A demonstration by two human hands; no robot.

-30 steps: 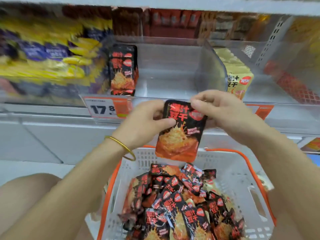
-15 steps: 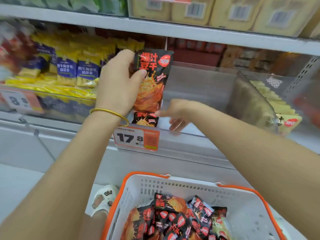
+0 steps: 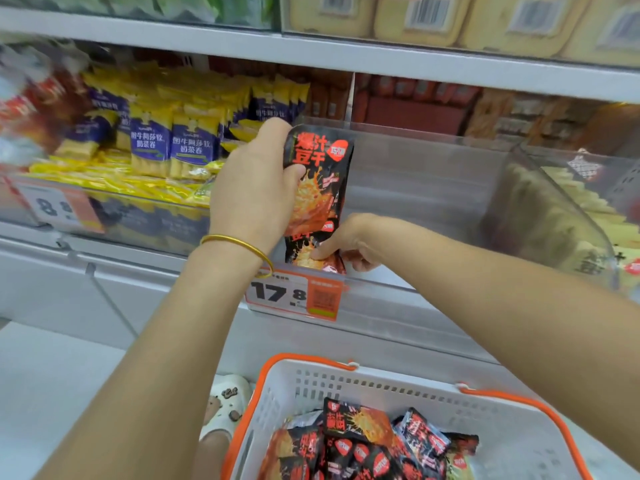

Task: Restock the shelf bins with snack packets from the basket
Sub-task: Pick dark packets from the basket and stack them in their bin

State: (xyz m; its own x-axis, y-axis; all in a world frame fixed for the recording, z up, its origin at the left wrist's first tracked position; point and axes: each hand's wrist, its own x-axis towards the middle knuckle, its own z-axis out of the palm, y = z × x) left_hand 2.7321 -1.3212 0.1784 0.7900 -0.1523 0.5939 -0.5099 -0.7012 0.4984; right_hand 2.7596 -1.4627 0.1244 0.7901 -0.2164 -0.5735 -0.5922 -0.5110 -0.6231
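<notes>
Holding a black-and-red snack packet (image 3: 317,174) upright over the front left corner of a clear shelf bin (image 3: 433,188), a person's left hand (image 3: 252,195) has its fingers wrapped round the packet's left edge and its thumb pressed on the printed face. Just below, the stocked packets (image 3: 304,252) of the same kind stand against the bin's front wall. The right hand (image 3: 346,244) pinches them near their lower right corner, thumb on the front and the other fingers curled in behind. The held packet's lower end overlaps the top of the stocked ones (whether the two actually touch cannot be told). A gold bangle (image 3: 239,245) circles the left wrist.

An orange-and-white price tag (image 3: 294,296) reading 17.8 sits on the bin's front lip, directly under the hands. A clear divider (image 3: 540,209) bounds the bin on the right, with pale yellow packets (image 3: 561,216) beyond it. Yellow-and-blue packets (image 3: 169,143) crowd the neighbouring bin on the left.

Below the shelf, a white basket (image 3: 346,379) with an orange rim holds a heap of loose packets (image 3: 367,445) in the same black and red. A white clog (image 3: 227,400) shows on the floor just beside the basket's left edge. Yellow barcoded packs (image 3: 415,19) line the shelf above.
</notes>
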